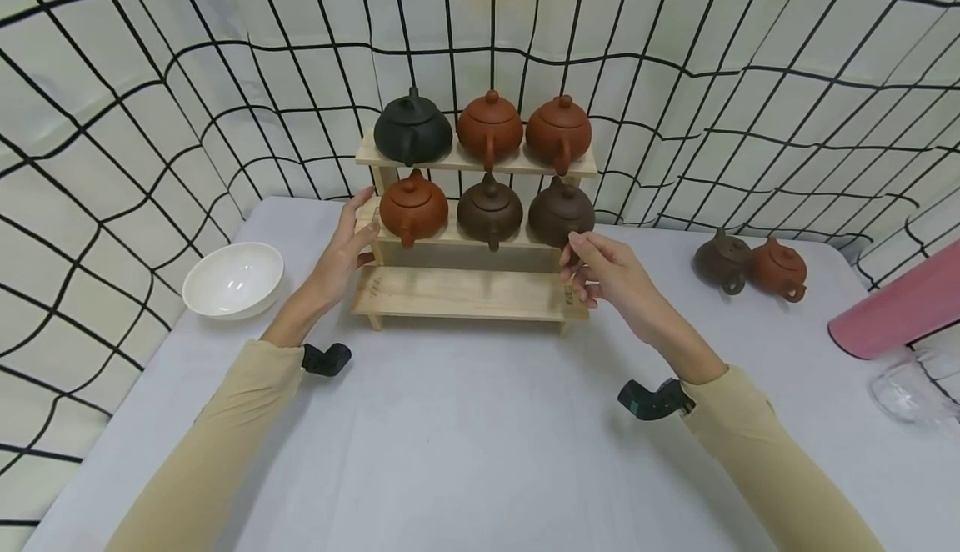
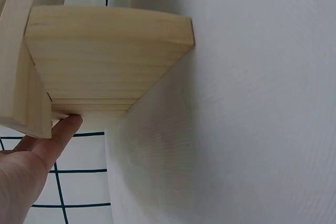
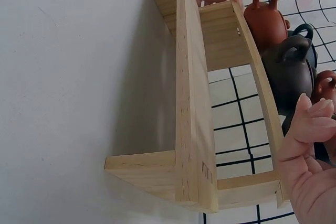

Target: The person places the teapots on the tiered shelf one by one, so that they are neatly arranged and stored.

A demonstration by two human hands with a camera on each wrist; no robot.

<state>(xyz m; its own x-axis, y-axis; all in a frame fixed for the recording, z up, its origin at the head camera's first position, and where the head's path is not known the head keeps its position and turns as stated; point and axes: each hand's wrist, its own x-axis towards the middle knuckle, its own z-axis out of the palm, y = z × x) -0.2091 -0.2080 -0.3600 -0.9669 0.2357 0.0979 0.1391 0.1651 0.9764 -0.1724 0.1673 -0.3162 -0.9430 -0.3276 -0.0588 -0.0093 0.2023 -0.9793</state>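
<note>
Wooden display stand (image 1: pixel 472 293): 3 tiers, upright on a white tabletop (image 1: pixel 480 435). Inscriptions: small dark marks (image 3: pixel 207 172) at each end of the bottom tier, too small to read.

Top tier, left to right: black teapot (image 1: pixel 413 127); 2 orange-red teapots (image 1: pixel 490 128). Middle tier: round orange-red teapot (image 1: pixel 414 206); central dark brown teapot (image 1: pixel 490 208); right-end dark brown teapot (image 1: pixel 559 212).

Hands: well apart, at opposite ends of the stand. Left hand (image 1: pixel 341 253) grips the middle tier's left end, 1 fingertip beneath the board. Right hand (image 1: pixel 611 273), thumb and fingers bent, pinches the handle of the right-end dark brown teapot.

Obscured or cropped: that handle, mostly behind the fingers; spouts of the shelved teapots, out of sight; pink cylinder (image 1: pixel 900 310) and clear glass vessel (image 1: pixel 911 389), cut by the head view's right edge, the glass faint.

Edges and room: open tabletop spreads from the stand's front feet between 2 tan sleeves (image 1: pixel 217 444). White bowl (image 1: pixel 233 281) near the left edge. Right, beyond a gap, 2 tabletop teapots (image 1: pixel 722 260), dark brown and orange-red, side by side near the back edge. Black grid mesh (image 1: pixel 492 2) rises behind.
</note>
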